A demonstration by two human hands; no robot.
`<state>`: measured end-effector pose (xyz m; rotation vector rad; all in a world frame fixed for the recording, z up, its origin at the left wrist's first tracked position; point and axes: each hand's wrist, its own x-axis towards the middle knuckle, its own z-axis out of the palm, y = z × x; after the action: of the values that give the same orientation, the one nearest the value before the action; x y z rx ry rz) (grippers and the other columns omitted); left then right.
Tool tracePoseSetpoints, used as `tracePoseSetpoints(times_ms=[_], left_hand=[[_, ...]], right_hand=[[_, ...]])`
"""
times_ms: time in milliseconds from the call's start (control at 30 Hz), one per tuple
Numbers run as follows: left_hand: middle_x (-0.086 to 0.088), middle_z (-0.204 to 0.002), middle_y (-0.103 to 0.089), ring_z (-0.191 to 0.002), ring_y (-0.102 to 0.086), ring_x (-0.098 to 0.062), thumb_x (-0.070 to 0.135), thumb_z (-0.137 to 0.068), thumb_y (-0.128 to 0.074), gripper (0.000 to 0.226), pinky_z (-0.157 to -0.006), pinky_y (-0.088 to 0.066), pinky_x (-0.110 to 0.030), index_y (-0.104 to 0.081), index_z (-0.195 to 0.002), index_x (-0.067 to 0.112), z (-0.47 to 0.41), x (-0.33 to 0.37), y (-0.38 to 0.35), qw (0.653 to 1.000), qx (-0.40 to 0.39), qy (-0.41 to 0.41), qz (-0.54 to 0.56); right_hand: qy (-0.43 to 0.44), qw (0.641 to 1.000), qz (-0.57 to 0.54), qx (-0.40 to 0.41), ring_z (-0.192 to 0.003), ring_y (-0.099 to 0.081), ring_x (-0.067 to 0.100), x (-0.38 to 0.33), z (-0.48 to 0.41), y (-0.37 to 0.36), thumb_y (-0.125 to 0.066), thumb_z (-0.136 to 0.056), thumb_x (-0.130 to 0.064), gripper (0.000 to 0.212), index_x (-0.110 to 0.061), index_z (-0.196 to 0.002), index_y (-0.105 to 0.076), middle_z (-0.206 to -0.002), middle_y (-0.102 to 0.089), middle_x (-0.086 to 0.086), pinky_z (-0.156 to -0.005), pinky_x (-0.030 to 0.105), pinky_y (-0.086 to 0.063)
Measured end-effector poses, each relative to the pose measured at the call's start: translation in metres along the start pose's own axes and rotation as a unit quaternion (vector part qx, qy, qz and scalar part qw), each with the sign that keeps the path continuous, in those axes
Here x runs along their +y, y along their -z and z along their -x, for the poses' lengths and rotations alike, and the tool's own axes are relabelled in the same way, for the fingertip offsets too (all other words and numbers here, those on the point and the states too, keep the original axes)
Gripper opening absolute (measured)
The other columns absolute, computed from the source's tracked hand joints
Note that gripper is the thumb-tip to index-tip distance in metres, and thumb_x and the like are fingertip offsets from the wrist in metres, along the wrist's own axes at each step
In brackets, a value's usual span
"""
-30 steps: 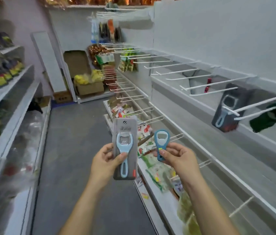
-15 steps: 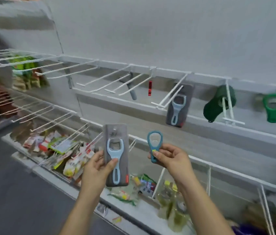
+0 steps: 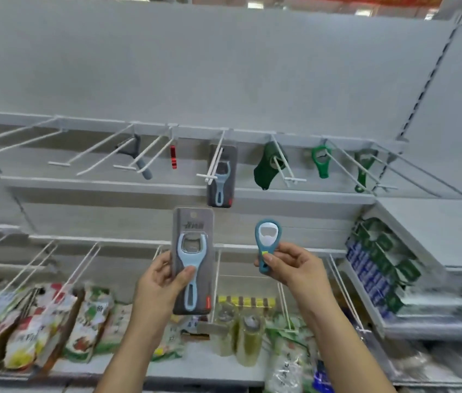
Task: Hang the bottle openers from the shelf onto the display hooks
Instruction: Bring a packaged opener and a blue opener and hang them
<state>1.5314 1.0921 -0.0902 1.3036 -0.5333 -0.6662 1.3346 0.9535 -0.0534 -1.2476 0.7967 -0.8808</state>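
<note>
Head view, wide-angle, edges smeared.

Left hand (image 3: 161, 282) grips a carded light-blue bottle opener (image 3: 193, 259). The thumb lies across the handle, the fingers are hidden behind the card, and the card is upright.

Right hand (image 3: 295, 268) pinches a loose blue bottle opener (image 3: 267, 242) by its lower end, ring head up.

The hands are apart, both below the row of display hooks (image 3: 58, 163).

On the hooks:
- a matching carded opener (image 3: 222, 180)
- to its right a dark green item (image 3: 266, 168), possibly a sleeve, too blurred to tell
- a green bottle opener (image 3: 320, 163)
- a second green opener (image 3: 363, 171), partly crossed by wires

The labels on the lower-shelf snack packets (image 3: 39, 321) are unreadable. The forearms are cut off at the bottom edge.
</note>
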Motion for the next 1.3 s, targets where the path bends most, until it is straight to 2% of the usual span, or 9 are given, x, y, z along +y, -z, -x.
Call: tracePoseSetpoints(times_ms=[67,200,367,467,567,733,967,1133,1300], left_hand=[[0.001,-0.097,-0.079,-0.084,-0.077,-0.017,0.003,-0.083,-0.074,0.032,-0.064,-0.062,-0.026,-0.065,-0.11,0.02,0.007,0.005,-0.008,1.0,-0.004,-0.008,0.006],[-0.004,-0.1,-0.079,-0.09,-0.076,-0.022,0.005,-0.083,-0.074,0.033,-0.07,-0.063,-0.03,-0.066,-0.113,0.015,0.016,0.013,-0.017,0.999,0.001,-0.034,0.008],[-0.002,-0.102,-0.079,-0.093,-0.076,-0.02,0.019,-0.072,-0.077,0.044,-0.074,-0.063,-0.031,-0.065,-0.115,0.017,0.02,0.03,-0.02,0.997,0.007,-0.077,0.004],[-0.002,-0.103,-0.079,-0.095,-0.075,-0.021,0.013,-0.078,-0.076,0.042,-0.077,-0.063,-0.034,-0.064,-0.118,0.016,0.014,0.037,-0.026,0.996,0.01,-0.091,0.006],[0.002,-0.103,-0.079,-0.094,-0.075,-0.016,0.006,-0.085,-0.073,0.035,-0.075,-0.062,-0.028,-0.065,-0.114,0.022,0.008,0.044,-0.034,0.995,0.009,-0.101,0.006],[0.003,-0.106,-0.078,-0.096,-0.075,-0.014,0.005,-0.088,-0.07,0.034,-0.076,-0.062,-0.027,-0.066,-0.115,0.025,0.01,0.045,-0.048,0.993,-0.001,-0.119,-0.005],[0.012,-0.101,-0.079,-0.094,-0.074,-0.007,0.002,-0.086,-0.07,0.039,-0.073,-0.06,-0.02,-0.065,-0.112,0.031,0.026,0.029,-0.06,0.992,0.025,-0.122,-0.009],[0.014,-0.099,-0.078,-0.094,-0.074,-0.006,0.003,-0.088,-0.069,0.038,-0.072,-0.06,-0.02,-0.065,-0.117,0.027,0.029,0.028,-0.067,0.991,0.06,-0.121,-0.007],[0.004,-0.113,-0.077,-0.102,-0.074,-0.016,0.01,-0.09,-0.07,0.042,-0.082,-0.061,-0.032,-0.063,-0.13,0.019,0.02,0.037,-0.068,0.99,0.078,-0.119,-0.016]], right_hand=[[0.006,1.0,0.005,0.004,-0.094,-0.075,0.028,-0.007,0.003,0.01,-0.07,-0.088,-0.003,0.028,-0.007,-0.115,-0.069,-0.094,-0.078,0.015,-0.086,0.04,-0.059],[0.028,1.0,-0.01,-0.003,-0.094,-0.075,0.027,-0.022,0.012,0.022,-0.069,-0.088,-0.001,0.025,-0.008,-0.112,-0.069,-0.096,-0.078,0.013,-0.087,0.036,-0.061],[0.039,0.999,-0.011,-0.005,-0.095,-0.075,0.029,-0.03,0.016,0.029,-0.07,-0.087,-0.001,0.029,-0.005,-0.116,-0.068,-0.097,-0.078,0.014,-0.092,0.044,-0.058],[0.049,0.999,-0.019,-0.012,-0.093,-0.076,0.028,-0.034,0.019,0.033,-0.068,-0.088,0.001,0.029,-0.004,-0.117,-0.068,-0.097,-0.078,0.015,-0.09,0.043,-0.058],[0.061,0.998,-0.018,-0.019,-0.093,-0.076,0.027,-0.039,0.019,0.04,-0.067,-0.089,0.001,0.027,-0.005,-0.115,-0.068,-0.097,-0.078,0.014,-0.088,0.04,-0.059],[0.072,0.997,-0.022,-0.015,-0.091,-0.076,0.026,-0.042,0.015,0.061,-0.067,-0.089,0.001,0.025,-0.004,-0.113,-0.069,-0.094,-0.078,0.014,-0.078,0.028,-0.062],[0.057,0.998,-0.032,-0.019,-0.089,-0.077,0.027,-0.042,0.014,0.086,-0.068,-0.088,0.003,0.026,-0.002,-0.113,-0.069,-0.095,-0.078,0.015,-0.08,0.033,-0.062],[0.041,0.998,-0.028,-0.033,-0.091,-0.076,0.026,-0.043,0.015,0.106,-0.068,-0.087,0.003,0.028,-0.006,-0.113,-0.069,-0.096,-0.078,0.013,-0.08,0.032,-0.062],[0.031,0.998,-0.03,-0.044,-0.092,-0.076,0.026,-0.041,0.014,0.116,-0.067,-0.088,0.002,0.027,-0.006,-0.114,-0.069,-0.097,-0.078,0.012,-0.078,0.029,-0.062]])
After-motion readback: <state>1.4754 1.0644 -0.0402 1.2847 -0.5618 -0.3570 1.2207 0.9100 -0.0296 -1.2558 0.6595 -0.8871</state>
